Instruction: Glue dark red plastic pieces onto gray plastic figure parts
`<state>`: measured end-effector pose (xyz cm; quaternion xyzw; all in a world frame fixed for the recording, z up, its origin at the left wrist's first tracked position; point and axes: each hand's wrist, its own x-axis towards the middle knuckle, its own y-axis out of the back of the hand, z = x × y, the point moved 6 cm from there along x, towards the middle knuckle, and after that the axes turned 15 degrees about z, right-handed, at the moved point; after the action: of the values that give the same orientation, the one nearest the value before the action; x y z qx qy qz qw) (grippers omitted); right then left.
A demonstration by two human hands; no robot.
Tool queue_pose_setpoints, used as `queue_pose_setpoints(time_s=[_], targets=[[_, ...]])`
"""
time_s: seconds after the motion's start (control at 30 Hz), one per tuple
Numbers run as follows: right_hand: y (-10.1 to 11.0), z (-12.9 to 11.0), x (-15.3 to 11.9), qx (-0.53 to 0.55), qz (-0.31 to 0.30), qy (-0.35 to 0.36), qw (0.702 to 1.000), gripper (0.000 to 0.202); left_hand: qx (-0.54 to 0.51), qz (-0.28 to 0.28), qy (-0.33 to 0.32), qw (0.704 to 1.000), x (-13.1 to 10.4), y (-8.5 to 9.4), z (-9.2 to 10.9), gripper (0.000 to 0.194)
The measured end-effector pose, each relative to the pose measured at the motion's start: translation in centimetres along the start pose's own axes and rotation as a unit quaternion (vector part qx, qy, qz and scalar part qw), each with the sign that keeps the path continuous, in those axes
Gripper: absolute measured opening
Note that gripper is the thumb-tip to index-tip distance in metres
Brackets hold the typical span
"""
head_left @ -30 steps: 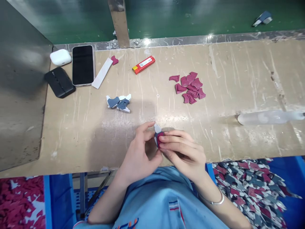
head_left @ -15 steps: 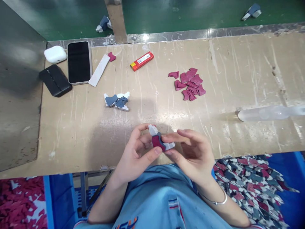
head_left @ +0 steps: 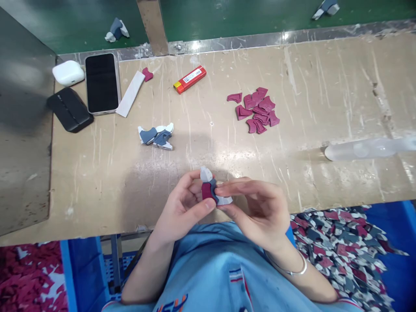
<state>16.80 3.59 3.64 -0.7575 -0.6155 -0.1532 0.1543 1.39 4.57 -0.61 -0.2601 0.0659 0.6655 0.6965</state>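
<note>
Above my lap, a small plastic part (head_left: 207, 190) in maroon, dark grey-blue and white is held between both hands. My left hand (head_left: 182, 208) grips its maroon side, thumb in front and fingers behind. From the other side, my right hand (head_left: 256, 208) pinches the grey and white end between thumb and fingertips. On the table beyond lie a few grey-and-white parts (head_left: 156, 136) in a cluster. Farther right is a loose pile of maroon pieces (head_left: 260, 108). One maroon piece (head_left: 147, 74) rests by a white strip (head_left: 130, 94).
A phone (head_left: 102, 83), a white case (head_left: 68, 73) and a black box (head_left: 70, 109) sit at the left; a red lighter-like item (head_left: 190, 79) lies mid-table. At right is a translucent bottle (head_left: 360, 149). Blue bins (head_left: 83, 273) of parts stand below. Two parts lie on the green belt (head_left: 227, 21).
The held part has turned slightly more upright, and my right fingers lie closer along it. Both parts on the green belt have moved left. The whole view has shifted slightly.
</note>
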Motion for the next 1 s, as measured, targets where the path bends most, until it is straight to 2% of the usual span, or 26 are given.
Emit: queue_pose_setpoints(time_s=[0.17,0.37,0.53,0.63,0.77,0.87,0.93,1.0], targets=[[-0.1,-0.1,-0.3,-0.019,-0.011,0.007,1.0,0.043,-0.003,-0.003,-0.023,1.0,0.2,-0.1,0.4,0.054],[-0.2,-0.2,-0.3,-0.035,-0.02,0.026,0.999,0.042,-0.003,0.006,-0.039,0.999,0.3,-0.4,0.6,0.053],[0.2,0.1,-0.6,-0.014,0.029,0.035,0.999,0.046,-0.011,-0.003,-0.017,1.0,0.2,-0.6,0.4,0.054],[0.2,0.4,-0.9,-0.001,0.054,0.033,0.998,0.043,-0.012,0.009,-0.032,0.999,0.0,-0.4,0.6,0.044],[0.3,1.4,-0.9,0.023,0.068,-0.034,0.997,0.047,0.063,0.064,-0.122,0.988,-0.4,0.0,1.5,0.023],[0.3,2.1,-0.8,0.015,0.051,-0.102,0.993,0.049,0.105,0.08,-0.199,0.971,-0.9,-0.1,2.2,0.027],[0.3,2.3,-0.8,0.011,0.041,-0.122,0.992,0.046,0.096,0.086,-0.21,0.969,-1.0,-0.1,2.3,0.034],[0.4,2.3,-0.8,0.014,0.048,-0.12,0.992,0.043,0.068,0.099,-0.192,0.974,-0.8,0.0,2.1,0.036]])
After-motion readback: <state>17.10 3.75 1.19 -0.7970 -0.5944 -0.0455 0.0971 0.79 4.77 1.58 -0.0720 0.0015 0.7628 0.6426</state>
